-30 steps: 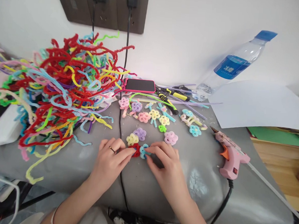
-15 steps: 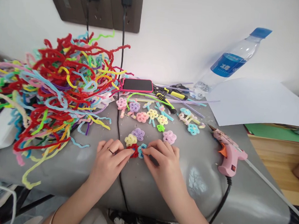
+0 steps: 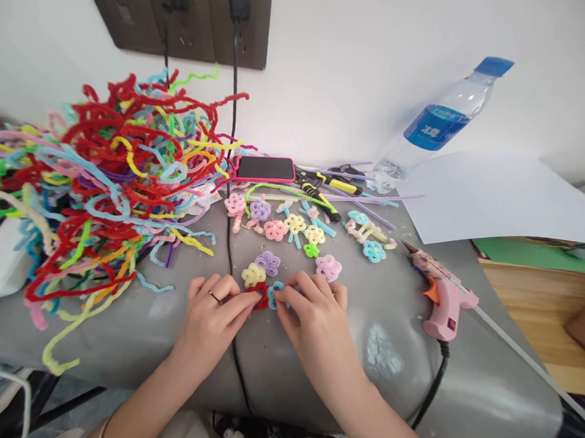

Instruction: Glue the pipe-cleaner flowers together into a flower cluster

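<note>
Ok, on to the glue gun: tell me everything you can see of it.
The glue gun is pink and looks plastic, with an orange trigger, a dark nozzle and a small red-marked switch low on the handle. It lies on its side on the grey table, to the right of the right hand and apart from it, nozzle pointing left and toward the wall. A long whitish stick juts from its back; a black cord leaves the handle's base.
</note>
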Tool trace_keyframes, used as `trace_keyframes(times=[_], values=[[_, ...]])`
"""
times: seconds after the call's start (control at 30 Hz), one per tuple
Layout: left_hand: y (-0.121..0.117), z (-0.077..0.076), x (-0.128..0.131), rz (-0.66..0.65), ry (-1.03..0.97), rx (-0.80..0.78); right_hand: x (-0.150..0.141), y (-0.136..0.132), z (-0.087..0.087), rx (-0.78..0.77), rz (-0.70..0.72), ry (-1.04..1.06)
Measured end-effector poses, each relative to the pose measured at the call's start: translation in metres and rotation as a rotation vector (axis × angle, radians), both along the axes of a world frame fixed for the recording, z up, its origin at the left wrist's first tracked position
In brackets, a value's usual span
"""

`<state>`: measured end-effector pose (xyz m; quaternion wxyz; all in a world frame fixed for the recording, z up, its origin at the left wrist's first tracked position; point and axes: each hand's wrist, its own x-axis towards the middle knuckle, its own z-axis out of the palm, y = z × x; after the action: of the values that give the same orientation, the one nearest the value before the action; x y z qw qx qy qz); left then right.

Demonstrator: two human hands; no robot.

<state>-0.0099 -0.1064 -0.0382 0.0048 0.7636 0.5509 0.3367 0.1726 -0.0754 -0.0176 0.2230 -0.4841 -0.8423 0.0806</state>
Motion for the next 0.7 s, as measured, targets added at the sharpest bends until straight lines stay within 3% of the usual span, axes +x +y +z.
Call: trace_keyframes(times=[0.23, 0.53, 0.7], values=[[0.0, -0.001, 0.0, 0.0, 0.0, 0.02, 0.0, 0.002, 0.004, 0.072, 0.051, -0.144], [0.0, -0.001, -0.001, 0.016, 0.019, 0.025, 0.014, -0.003, 0.005, -0.069, -0.02, 0.154], [0.0, -0.001, 0.0, 0.02, 0.015, 0.022, 0.016, -0.005, 0.006, -0.097, -0.025, 0.184]])
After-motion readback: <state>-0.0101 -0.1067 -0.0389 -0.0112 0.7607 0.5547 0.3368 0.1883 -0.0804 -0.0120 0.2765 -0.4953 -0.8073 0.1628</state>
